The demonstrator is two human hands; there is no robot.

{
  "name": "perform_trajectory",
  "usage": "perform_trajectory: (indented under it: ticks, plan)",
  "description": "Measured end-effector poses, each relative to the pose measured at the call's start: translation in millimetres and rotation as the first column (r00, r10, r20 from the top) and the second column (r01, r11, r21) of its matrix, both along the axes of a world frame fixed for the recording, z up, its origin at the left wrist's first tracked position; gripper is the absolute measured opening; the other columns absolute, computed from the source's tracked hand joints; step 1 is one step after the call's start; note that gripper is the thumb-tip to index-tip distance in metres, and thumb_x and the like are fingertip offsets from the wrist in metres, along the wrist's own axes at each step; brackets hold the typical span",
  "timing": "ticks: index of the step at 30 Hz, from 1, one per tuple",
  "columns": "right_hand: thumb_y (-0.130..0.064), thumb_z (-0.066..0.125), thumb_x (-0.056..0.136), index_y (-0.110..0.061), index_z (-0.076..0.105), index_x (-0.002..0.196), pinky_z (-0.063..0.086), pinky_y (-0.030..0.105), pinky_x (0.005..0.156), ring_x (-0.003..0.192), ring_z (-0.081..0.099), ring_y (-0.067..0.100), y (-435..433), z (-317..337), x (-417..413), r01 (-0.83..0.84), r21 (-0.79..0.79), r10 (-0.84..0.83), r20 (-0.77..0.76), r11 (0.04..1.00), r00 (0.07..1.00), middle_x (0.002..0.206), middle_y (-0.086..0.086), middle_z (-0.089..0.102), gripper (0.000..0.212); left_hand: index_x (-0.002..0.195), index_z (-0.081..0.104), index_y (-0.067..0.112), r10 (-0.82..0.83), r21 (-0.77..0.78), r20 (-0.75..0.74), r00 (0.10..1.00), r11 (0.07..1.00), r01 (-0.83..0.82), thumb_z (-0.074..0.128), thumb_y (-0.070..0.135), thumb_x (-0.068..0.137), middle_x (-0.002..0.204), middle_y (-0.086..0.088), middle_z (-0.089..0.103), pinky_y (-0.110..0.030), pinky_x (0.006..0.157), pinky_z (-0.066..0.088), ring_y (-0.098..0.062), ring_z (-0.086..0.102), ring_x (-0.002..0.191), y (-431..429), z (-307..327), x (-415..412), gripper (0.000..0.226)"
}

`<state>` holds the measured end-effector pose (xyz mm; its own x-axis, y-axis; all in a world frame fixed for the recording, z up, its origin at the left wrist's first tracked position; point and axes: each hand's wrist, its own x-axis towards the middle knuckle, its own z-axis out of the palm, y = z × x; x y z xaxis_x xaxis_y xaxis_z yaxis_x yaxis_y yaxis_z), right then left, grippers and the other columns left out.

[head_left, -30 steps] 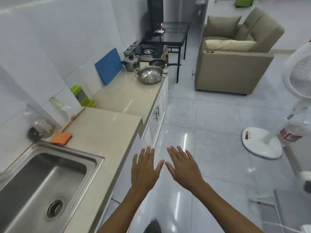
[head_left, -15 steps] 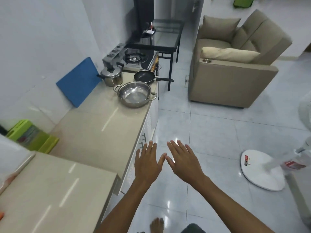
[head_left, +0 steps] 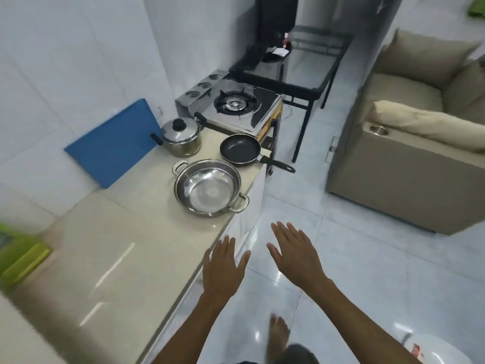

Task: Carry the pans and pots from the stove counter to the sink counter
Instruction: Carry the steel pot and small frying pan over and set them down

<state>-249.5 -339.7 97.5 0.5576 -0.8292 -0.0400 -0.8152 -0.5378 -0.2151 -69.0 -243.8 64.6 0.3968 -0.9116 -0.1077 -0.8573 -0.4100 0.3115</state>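
Hovering flat and spread, left hand (head_left: 223,269) and right hand (head_left: 296,254) hold nothing; ahead on the counter (head_left: 126,248) sit a wide steel pot (head_left: 208,187), lidded pot (head_left: 181,135) and frying pan (head_left: 240,148), its handle pointing right past the edge.

The green plastic container (head_left: 18,256) at the left edge is cut off and strongly blurred, so its shape and contents cannot be read. The white round fan base (head_left: 430,349) in the bottom right corner is cut by the frame, and its red label is too small to read. The beige armchair (head_left: 409,158) runs out of the right edge. A small green object (head_left: 477,12) in the top right corner is only partly visible, perhaps a cloth. The lidded steel pot (head_left: 181,137) hides a part of the blue cutting board (head_left: 112,145) behind it. Both forearms leave the bottom edge.
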Motion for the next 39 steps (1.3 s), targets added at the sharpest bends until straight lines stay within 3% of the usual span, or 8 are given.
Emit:
perform_trajectory:
  ticks: [4, 8, 13, 15, 24, 28, 32, 39]
  plan:
    - [-0.049, 0.034, 0.105, -0.015, 0.036, 0.155, 0.039, 0.042, 0.115, 0.142, 0.044, 0.027, -106, 3, 6, -0.09, 0.042, 0.092, -0.037, 0.995, 0.995, 0.157, 0.007, 0.046, 0.06, 0.15, 0.043, 0.019, 0.212, 0.045, -0.177, 0.961, 0.977, -0.207, 0.031, 0.064, 0.098, 0.155, 0.0, 0.048, -0.044, 0.12, 0.024, -0.02, 0.043, 0.142, -66, -4, -3, 0.069]
    - [-0.043, 0.049, 0.102, -0.008, 0.049, 0.145, 0.053, 0.047, 0.089, 0.115, 0.063, 0.036, -201, -10, 27, -0.123, 0.018, 0.123, 0.011, 0.992, 0.992, 0.137, 0.013, 0.063, 0.056, 0.147, 0.046, 0.019, 0.473, 0.157, -0.509, 0.719, 0.872, -0.463, 0.037, 0.066, 0.096, 0.148, -0.005, 0.056, -0.048, 0.115, 0.034, -0.029, 0.052, 0.134, -123, -19, 5, 0.07]
    - [-0.039, 0.055, 0.1, -0.006, 0.053, 0.139, 0.055, 0.05, 0.081, 0.107, 0.065, 0.043, -314, -48, 63, -0.111, 0.058, 0.11, 0.022, 0.992, 0.994, 0.125, 0.019, 0.068, 0.052, 0.129, 0.057, 0.02, 0.486, 0.564, -0.817, -0.31, 0.565, -0.603, 0.05, 0.063, 0.094, 0.126, -0.009, 0.068, -0.043, 0.096, 0.045, -0.025, 0.064, 0.114, -182, -60, 28, 0.056]
    - [-0.038, 0.054, 0.1, -0.005, 0.051, 0.14, 0.053, 0.051, 0.084, 0.107, 0.062, 0.044, -349, -62, 73, -0.082, 0.123, 0.082, 0.005, 0.989, 0.997, 0.126, 0.022, 0.065, 0.052, 0.133, 0.055, 0.02, 0.39, 0.597, -0.802, -0.452, 0.541, -0.593, 0.05, 0.06, 0.095, 0.127, -0.01, 0.069, -0.044, 0.093, 0.047, -0.025, 0.066, 0.113, -201, -73, 35, 0.055]
    - [-0.039, 0.051, 0.102, -0.004, 0.042, 0.146, 0.049, 0.049, 0.092, 0.117, 0.059, 0.046, -457, -111, 117, 0.022, 0.527, -0.006, -0.032, 0.85, 0.999, 0.129, 0.026, 0.062, 0.057, 0.119, 0.065, 0.015, 0.112, 0.653, -0.756, -0.644, 0.183, -0.735, 0.064, 0.033, 0.096, 0.105, -0.011, 0.079, -0.044, 0.083, 0.055, -0.025, 0.076, 0.096, -261, -90, 26, 0.029]
    - [-0.037, 0.049, 0.104, -0.013, 0.052, 0.134, 0.055, 0.027, 0.059, 0.069, 0.073, 0.022, -482, -123, 133, 0.025, 0.813, -0.146, 0.074, 0.582, 0.986, 0.092, 0.009, 0.075, 0.038, 0.11, 0.07, 0.011, 0.015, 0.657, -0.754, -0.657, -0.009, -0.754, 0.064, 0.026, 0.096, 0.102, -0.011, 0.077, -0.042, 0.091, 0.053, -0.025, 0.069, 0.099, -285, -84, 27, 0.021]
    - [-0.031, 0.046, 0.107, -0.017, 0.057, 0.124, 0.053, 0.028, 0.048, 0.048, 0.062, 0.016, -498, -134, 133, -0.018, 0.912, -0.189, 0.104, 0.41, 0.976, 0.078, 0.012, 0.071, 0.024, 0.102, 0.067, 0.011, -0.069, 0.635, -0.77, -0.634, -0.167, -0.754, 0.066, 0.017, 0.093, 0.081, -0.004, 0.075, -0.034, 0.084, 0.051, -0.02, 0.067, 0.087, -311, -72, 19, 0.011]
    - [-0.031, 0.046, 0.106, -0.019, 0.064, 0.117, 0.044, 0.029, 0.045, 0.05, 0.053, 0.019, -518, -124, 130, -0.106, 0.847, -0.091, 0.178, 0.521, 0.98, 0.068, 0.008, 0.063, 0.024, 0.113, 0.066, 0.007, -0.103, 0.575, -0.808, -0.58, -0.353, -0.738, 0.073, 0.014, 0.085, 0.106, -0.015, 0.069, -0.04, 0.105, 0.044, -0.025, 0.065, 0.101, -345, -53, -2, 0.029]
